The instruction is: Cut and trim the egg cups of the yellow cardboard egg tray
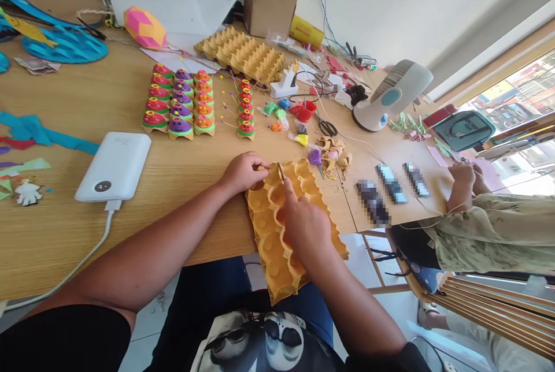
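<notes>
A yellow-brown egg tray (269, 248) of moulded pulp lies over the table's front edge, its near end sticking out above my lap. My left hand (245, 173) grips its far left corner, fingers bent over the rim. In my right hand (306, 224) is a slim craft knife (281, 172), index finger stretched along it. The knife's thin tip touches the tray near the far edge, close to my left fingertips. Most of the knife's handle is hidden by my hand.
Rows of painted egg-cup figures (180, 126) stand beyond my left hand. Torn tray pieces (332, 155), scissors (326, 126) and a white fan (392, 95) are to the right. A power bank (115, 167) lies left. Another person's hands (463, 178) are at far right.
</notes>
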Tool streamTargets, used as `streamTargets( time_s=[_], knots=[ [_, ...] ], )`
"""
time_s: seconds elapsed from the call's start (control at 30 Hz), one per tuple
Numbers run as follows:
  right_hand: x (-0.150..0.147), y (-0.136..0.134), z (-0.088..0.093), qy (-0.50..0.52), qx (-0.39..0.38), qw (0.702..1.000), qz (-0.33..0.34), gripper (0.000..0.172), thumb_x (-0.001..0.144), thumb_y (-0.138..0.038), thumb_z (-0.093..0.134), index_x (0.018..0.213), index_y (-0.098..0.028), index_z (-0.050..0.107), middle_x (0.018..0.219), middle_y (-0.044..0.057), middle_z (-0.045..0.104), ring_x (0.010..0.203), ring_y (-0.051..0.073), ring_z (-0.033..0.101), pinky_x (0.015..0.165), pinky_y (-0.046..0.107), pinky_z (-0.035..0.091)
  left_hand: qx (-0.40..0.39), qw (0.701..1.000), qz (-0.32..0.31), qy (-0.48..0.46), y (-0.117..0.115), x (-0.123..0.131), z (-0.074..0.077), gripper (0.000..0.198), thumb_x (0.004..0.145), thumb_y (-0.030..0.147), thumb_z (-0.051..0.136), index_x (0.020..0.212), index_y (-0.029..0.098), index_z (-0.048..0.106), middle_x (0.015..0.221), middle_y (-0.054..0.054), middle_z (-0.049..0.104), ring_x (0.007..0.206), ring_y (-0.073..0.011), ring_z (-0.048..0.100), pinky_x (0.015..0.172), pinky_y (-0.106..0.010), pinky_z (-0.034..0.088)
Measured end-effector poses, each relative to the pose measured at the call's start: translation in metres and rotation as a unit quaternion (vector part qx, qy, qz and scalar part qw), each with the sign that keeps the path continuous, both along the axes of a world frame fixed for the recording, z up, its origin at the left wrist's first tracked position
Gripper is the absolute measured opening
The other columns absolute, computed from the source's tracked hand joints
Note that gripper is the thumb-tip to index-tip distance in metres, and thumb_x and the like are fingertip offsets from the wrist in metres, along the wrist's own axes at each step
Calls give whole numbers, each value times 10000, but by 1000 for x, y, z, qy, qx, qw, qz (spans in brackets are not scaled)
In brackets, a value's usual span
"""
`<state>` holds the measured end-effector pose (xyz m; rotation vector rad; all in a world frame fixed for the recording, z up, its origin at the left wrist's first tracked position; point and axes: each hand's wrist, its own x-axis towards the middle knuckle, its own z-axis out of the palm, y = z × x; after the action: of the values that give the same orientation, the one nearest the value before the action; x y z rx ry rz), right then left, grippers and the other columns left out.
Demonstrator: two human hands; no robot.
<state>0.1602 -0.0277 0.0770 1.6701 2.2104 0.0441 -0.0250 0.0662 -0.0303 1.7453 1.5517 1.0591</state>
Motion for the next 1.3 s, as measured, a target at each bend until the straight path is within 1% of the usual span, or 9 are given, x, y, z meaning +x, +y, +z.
streamTargets(
  time_s=[0.2,0.43,0.53,0.67,0.8,0.93,1.07,1.17,1.3],
  knots=[
    [-8,17,-1,18,9,1000,2,728,1010,-110,423,1685,-246,187,970,105,749,797,198,754,640,249,552,-1,1000,2,6,0,0,1,299,710,357,632,850,182,829,850,-33,721,761,-182,630,723,-289,493],
    [7,-6,-2,7,0,1000,8,751,1006,-184,502,1683,-249,184,953,79,734,754,191,744,620,250,553,8,1000,-2,-6,-1,0,1,290,720,333,624,857,191,836,837,-34,719,757,-185,627,722,-295,502],
    [0,3,-1,13,-5,1000,7,753,1012,-201,494,1686,-231,160,964,85,739,775,192,747,625,249,556,2,1000,-13,-1,1,-2,0,285,711,335,633,853,189,832,853,-34,726,784,-191,641,732,-294,511],
    [-7,19,1,30,-9,999,-6,714,1017,-148,431,1683,-247,191,989,103,753,816,207,757,647,259,561,1,1000,-13,4,2,-3,-1,301,724,364,631,855,185,835,873,-43,737,819,-201,661,773,-301,522],
    [3,8,3,31,-13,999,-2,684,1045,-189,405,1685,-270,178,995,102,752,812,212,754,651,270,562,3,1000,-6,9,-1,-2,-1,316,735,380,618,864,195,838,874,-44,744,832,-204,666,807,-298,532],
    [5,-6,3,28,-8,1000,-1,759,1005,-157,472,1687,-257,153,976,83,745,780,192,746,637,250,550,3,1000,-3,1,-2,-1,0,309,740,394,623,852,199,836,887,-47,756,851,-210,678,822,-299,537],
    [-7,7,0,43,-11,999,-13,730,1010,-156,457,1681,-236,182,994,90,750,797,189,751,633,248,550,-7,1000,-9,4,-2,-2,2,293,733,387,624,843,208,829,905,-40,771,873,-211,679,820,-291,540],
    [-9,16,0,56,-19,998,-13,736,1007,-138,443,1683,-240,171,1017,99,759,842,198,756,670,258,558,-5,1000,-9,11,-2,-2,2,309,735,395,619,848,200,831,883,-43,764,859,-207,674,816,-286,539],
    [5,2,2,49,-29,998,-8,762,1005,-167,471,1689,-259,148,996,92,752,807,206,747,648,264,550,1,1000,1,8,-3,-2,2,320,742,406,628,865,199,838,889,-48,759,855,-207,677,827,-293,539]
  ],
)
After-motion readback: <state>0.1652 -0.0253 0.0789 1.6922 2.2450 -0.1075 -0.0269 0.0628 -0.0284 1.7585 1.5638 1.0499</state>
